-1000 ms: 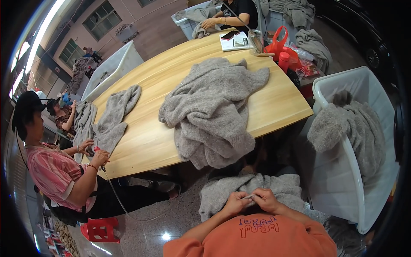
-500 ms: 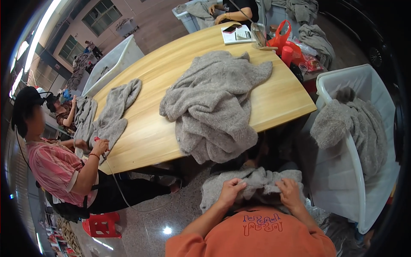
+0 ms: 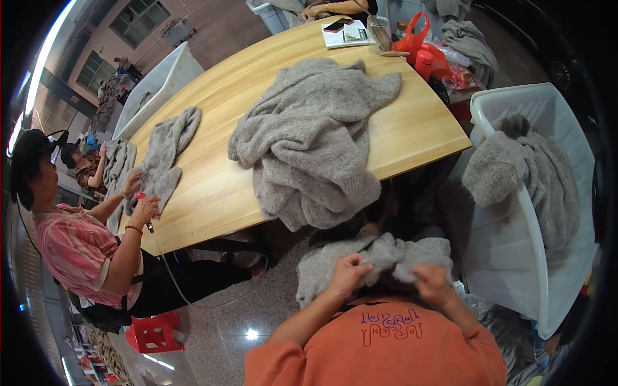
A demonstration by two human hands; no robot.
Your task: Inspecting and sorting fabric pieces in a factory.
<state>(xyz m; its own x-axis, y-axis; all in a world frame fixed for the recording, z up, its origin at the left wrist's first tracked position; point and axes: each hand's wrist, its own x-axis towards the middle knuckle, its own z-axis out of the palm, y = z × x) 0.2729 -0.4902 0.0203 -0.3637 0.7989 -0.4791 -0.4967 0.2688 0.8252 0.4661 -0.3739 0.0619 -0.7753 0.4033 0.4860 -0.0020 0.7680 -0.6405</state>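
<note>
A grey knitted sweater [image 3: 312, 273] lies bunched across my lap, just below the table's near edge. My left hand [image 3: 349, 273] is closed, pinching a fold of the knit between thumb and fingers. At the right part of the same sweater, my right hand [image 3: 433, 284] is closed too, with its fingertips at the knit; motion blurs it slightly. Between the hands the fabric rises in a crumpled ridge. Beyond my lap, a heap of grey knitwear [image 3: 315, 141] rests on the wooden table [image 3: 418, 141], partly hanging over its edge.
To my right stands a white plastic bin [image 3: 508, 270] with grey knitwear [image 3: 544, 183] draped over its wall. A person in a pink striped shirt [image 3: 84, 248] works at the table's left with a hose-fed tool. A red stool [image 3: 154, 332] is behind them. Red bags [image 3: 415, 42] sit far right.
My right hand has shifted slightly and its fingers now blur; the knit between my hands is bunched higher. The view has tilted a little. The co-worker's far hand has reached forward onto the cloth.
</note>
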